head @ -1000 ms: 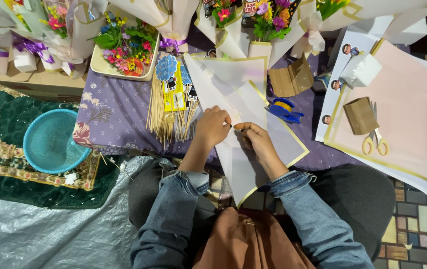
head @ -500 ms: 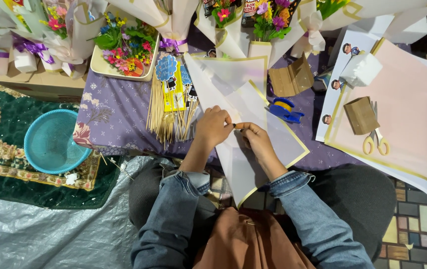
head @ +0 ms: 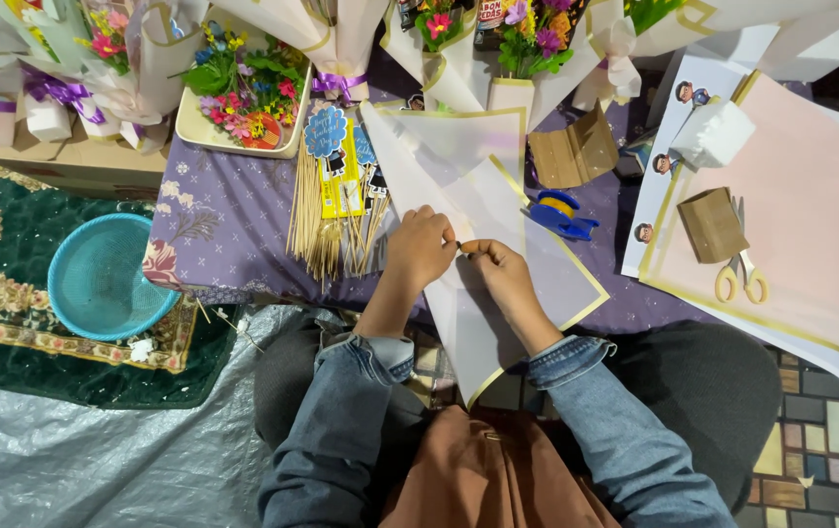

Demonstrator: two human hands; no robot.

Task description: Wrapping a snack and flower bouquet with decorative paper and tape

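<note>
Fingers of both hands, left hand (head: 419, 249) and right hand (head: 501, 276), pinch a translucent gold-edged wrapping sheet (head: 478, 210).

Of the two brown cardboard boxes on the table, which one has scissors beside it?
The small brown cardboard box on the pink wrapping sheet; yellow-handled scissors lie against it. The other stands near the blue tape dispenser.

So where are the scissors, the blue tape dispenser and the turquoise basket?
scissors (head: 740, 277), head view, on the yellow handles.
blue tape dispenser (head: 558, 214), head view, middle of its body.
turquoise basket (head: 77, 244), head view, on its inner wall near the rim.
</note>
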